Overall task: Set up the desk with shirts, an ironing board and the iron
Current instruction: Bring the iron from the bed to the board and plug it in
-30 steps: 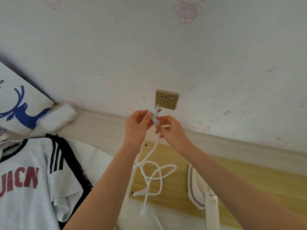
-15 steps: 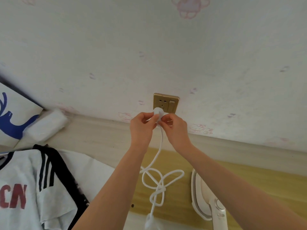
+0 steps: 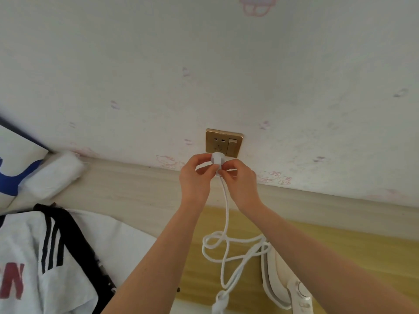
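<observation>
Both hands raised at frame centre, pinching a round white plastic plug (image 3: 217, 160) just under the brass-coloured wall socket plate (image 3: 224, 142); plug face sits at the plate's lower edge, whether the pins are in cannot be told. Left hand (image 3: 195, 175) grasps the plug's left side with thumb and forefinger, other fingers curled; right hand (image 3: 240, 177) clenched on the plug's right side and the cord neck. White round cord (image 3: 226, 223) drops straight from the plug, then loops loosely over the yellow wood desk top (image 3: 353, 252) toward bottom centre. White and cream steam iron (image 3: 278, 282) lies at lower right, just beside the cord loops and partly under the right forearm. Open desk surface to the right of the iron; pale wood ledge (image 3: 136, 189) runs along the wall foot, bare between the hands and a white rolled bundle (image 3: 54, 175) at left. Lower left: white padded board cover (image 3: 118, 245) with a grey shirt (image 3: 27, 264), black stripes, red letters, lying on it. Blue-and-white panel (image 3: 13, 173) leans at the left edge. Wall (image 3: 204, 64) pale, faint pink cartoon prints.
</observation>
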Action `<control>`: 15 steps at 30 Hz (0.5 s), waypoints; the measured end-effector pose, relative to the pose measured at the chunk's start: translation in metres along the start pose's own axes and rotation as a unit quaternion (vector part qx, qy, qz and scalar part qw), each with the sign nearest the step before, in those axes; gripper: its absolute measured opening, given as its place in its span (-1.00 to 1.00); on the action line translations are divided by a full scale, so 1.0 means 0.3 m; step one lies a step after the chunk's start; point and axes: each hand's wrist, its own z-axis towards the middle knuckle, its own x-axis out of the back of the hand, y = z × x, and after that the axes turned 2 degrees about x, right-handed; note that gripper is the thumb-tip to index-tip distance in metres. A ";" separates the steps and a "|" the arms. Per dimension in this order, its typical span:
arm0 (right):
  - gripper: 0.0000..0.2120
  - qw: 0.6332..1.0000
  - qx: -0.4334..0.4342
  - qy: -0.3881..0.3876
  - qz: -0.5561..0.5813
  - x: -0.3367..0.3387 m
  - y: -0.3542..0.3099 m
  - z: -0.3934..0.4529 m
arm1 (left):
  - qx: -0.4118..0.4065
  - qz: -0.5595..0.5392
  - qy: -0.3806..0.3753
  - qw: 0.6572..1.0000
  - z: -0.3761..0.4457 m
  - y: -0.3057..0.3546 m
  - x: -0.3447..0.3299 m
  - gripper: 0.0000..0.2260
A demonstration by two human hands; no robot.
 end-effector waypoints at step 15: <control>-0.90 0.999 0.014 0.007 -0.039 -0.024 -0.002 0.012 | -0.014 0.010 -0.005 1.000 0.014 -0.012 -0.002 -0.76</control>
